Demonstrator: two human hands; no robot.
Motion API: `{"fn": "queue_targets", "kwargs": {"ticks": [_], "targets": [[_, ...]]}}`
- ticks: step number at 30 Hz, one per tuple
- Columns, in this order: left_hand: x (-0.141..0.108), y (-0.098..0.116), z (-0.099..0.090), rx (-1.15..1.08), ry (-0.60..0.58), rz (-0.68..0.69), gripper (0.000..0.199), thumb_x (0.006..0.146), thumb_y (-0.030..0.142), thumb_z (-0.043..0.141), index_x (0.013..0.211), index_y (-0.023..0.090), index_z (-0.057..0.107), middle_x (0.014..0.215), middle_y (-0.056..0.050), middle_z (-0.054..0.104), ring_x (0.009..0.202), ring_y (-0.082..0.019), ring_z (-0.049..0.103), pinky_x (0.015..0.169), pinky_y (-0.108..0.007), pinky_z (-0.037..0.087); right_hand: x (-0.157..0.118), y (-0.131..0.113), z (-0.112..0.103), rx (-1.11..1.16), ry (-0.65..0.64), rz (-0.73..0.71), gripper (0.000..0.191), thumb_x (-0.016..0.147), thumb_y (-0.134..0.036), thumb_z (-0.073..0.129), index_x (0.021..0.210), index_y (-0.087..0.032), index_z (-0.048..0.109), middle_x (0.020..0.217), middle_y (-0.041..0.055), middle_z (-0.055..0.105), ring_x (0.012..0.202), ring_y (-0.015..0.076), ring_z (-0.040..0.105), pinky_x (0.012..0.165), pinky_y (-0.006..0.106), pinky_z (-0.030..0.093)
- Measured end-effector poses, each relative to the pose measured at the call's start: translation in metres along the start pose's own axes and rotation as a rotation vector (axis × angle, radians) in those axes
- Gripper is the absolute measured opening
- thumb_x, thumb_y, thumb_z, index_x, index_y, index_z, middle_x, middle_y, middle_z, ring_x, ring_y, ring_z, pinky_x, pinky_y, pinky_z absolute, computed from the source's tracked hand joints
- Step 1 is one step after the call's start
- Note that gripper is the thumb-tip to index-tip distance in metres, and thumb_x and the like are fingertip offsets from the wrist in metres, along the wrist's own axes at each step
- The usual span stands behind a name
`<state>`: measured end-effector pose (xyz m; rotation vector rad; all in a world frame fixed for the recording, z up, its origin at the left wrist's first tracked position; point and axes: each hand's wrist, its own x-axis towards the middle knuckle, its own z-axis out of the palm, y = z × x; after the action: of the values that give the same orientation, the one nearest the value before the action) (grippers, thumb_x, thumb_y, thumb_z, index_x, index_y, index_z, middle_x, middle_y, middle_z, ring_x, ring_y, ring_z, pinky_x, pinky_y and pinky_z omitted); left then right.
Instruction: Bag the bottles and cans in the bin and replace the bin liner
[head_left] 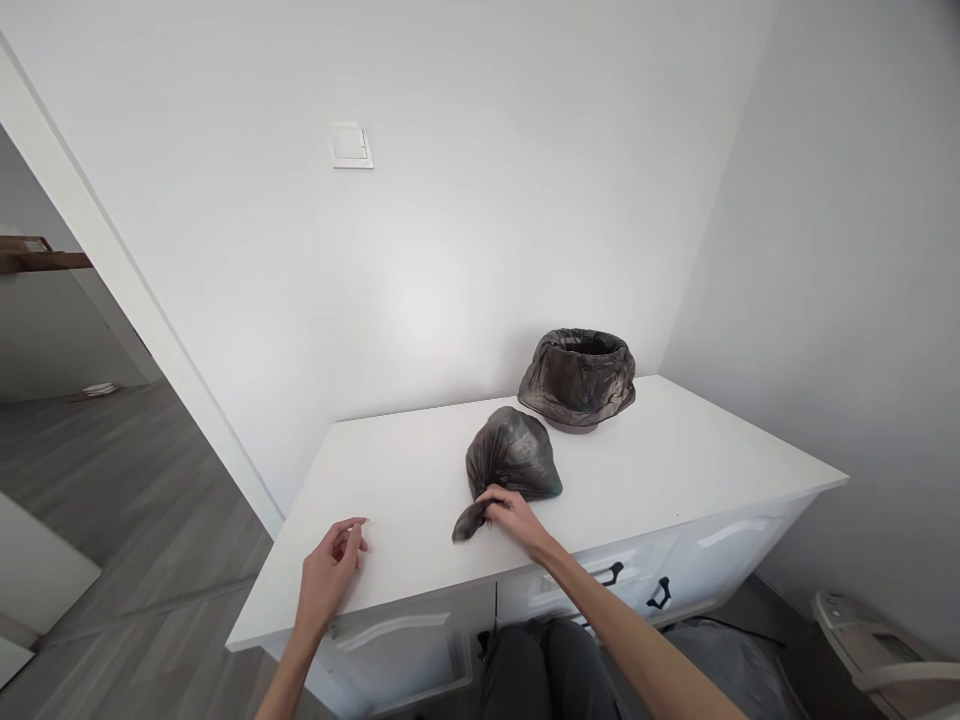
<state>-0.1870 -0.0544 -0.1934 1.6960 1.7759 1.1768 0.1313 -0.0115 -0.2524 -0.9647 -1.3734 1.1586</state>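
Note:
A filled dark garbage bag rests on the white countertop, its neck gathered and twisted. My right hand is closed around that neck, and the loose end sticks out to the left of my fingers. What is inside the bag cannot be made out. My left hand hovers by the counter's front left part with fingers loosely bent and apart, holding nothing. Behind the bag, to the right, stands a small bin lined with a dark bag folded over its rim.
Under the countertop is a white cabinet with black handles. A light switch is on the wall behind. At lower right stands a beige appliance near a clear plastic bag. A doorway opens on the left.

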Motion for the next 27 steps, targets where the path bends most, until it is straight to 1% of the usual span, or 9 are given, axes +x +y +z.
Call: {"fn": "queue_targets", "kwargs": {"ticks": [4,8,12,15,17,19,22,24,27], "targets": [[-0.005,0.016,0.009,0.072,-0.010,0.030,0.044,0.087,0.060,0.050,0.100,0.024,0.072,0.068,0.000,0.070,0.061,-0.019,0.061,0.066,-0.031,0.049,0.003,-0.002,-0.005,0.481,0.210,0.076,0.017,0.074,-0.036,0.072,0.072,-0.022,0.062,0.069,0.0006,0.061,0.066,0.0187,0.058,0.067,0.032,0.049],[-0.010,0.044,0.032,0.034,-0.094,0.077,0.042,0.089,0.057,0.048,0.100,0.024,0.072,0.066,0.001,0.070,0.061,-0.019,0.063,0.068,-0.030,0.050,0.005,0.007,-0.016,0.588,0.340,0.067,0.021,0.073,-0.038,0.073,0.079,-0.024,0.059,0.073,0.0004,0.065,0.067,0.0185,0.062,0.065,0.032,0.051],[-0.023,0.070,0.072,0.030,-0.248,0.141,0.039,0.089,0.053,0.047,0.095,0.025,0.073,0.063,0.001,0.069,0.058,-0.019,0.062,0.065,-0.030,0.049,0.009,0.010,-0.020,0.711,0.516,0.044,0.024,0.080,-0.048,0.066,0.088,-0.025,0.065,0.089,0.0041,0.075,0.070,0.0192,0.066,0.059,0.031,0.052],[-0.037,0.075,0.103,0.046,-0.330,0.183,0.039,0.093,0.050,0.045,0.096,0.025,0.074,0.063,0.001,0.070,0.059,-0.019,0.061,0.067,-0.030,0.048,0.011,0.009,-0.027,0.622,0.628,0.022,0.036,0.087,-0.060,0.057,0.090,-0.025,0.065,0.096,0.0062,0.078,0.075,0.0215,0.071,0.056,0.031,0.053],[-0.044,0.070,0.117,0.058,-0.351,0.202,0.038,0.096,0.048,0.045,0.100,0.024,0.074,0.065,0.001,0.071,0.061,-0.018,0.062,0.068,-0.029,0.047,0.010,0.010,-0.039,0.504,0.647,-0.004,0.044,0.089,-0.067,0.054,0.089,-0.025,0.064,0.092,0.0064,0.077,0.063,0.0184,0.066,0.050,0.030,0.048],[-0.047,0.062,0.123,0.051,-0.348,0.221,0.038,0.099,0.048,0.045,0.105,0.024,0.074,0.068,0.000,0.072,0.062,-0.018,0.063,0.067,-0.028,0.047,0.008,0.013,-0.056,0.410,0.657,-0.027,0.048,0.089,-0.071,0.054,0.089,-0.024,0.063,0.089,0.0061,0.075,0.049,0.0126,0.052,0.044,0.029,0.038],[-0.040,0.057,0.125,0.092,-0.326,0.320,0.042,0.104,0.046,0.039,0.117,0.021,0.070,0.070,-0.001,0.072,0.061,-0.017,0.064,0.064,-0.027,0.049,0.003,0.021,-0.079,0.237,0.612,-0.039,0.049,0.089,-0.071,0.059,0.091,-0.022,0.064,0.087,0.0045,0.071,0.044,0.0083,0.038,0.044,0.028,0.032],[-0.028,0.063,0.125,0.189,-0.313,0.410,0.043,0.106,0.041,0.034,0.128,0.021,0.065,0.075,-0.001,0.073,0.063,-0.017,0.065,0.065,-0.027,0.050,0.000,0.025,-0.086,0.145,0.550,-0.035,0.049,0.088,-0.070,0.062,0.092,-0.021,0.066,0.083,0.0032,0.069,0.045,0.0090,0.039,0.046,0.028,0.034],[-0.003,0.080,0.132,0.314,-0.315,0.494,0.044,0.106,0.034,0.033,0.144,0.025,0.054,0.086,-0.001,0.074,0.070,-0.018,0.068,0.070,-0.028,0.051,-0.003,0.026,-0.084,0.061,0.416,-0.045,0.046,0.085,-0.066,0.070,0.095,-0.021,0.070,0.080,0.0034,0.070,0.057,0.0149,0.054,0.055,0.029,0.044]]}}
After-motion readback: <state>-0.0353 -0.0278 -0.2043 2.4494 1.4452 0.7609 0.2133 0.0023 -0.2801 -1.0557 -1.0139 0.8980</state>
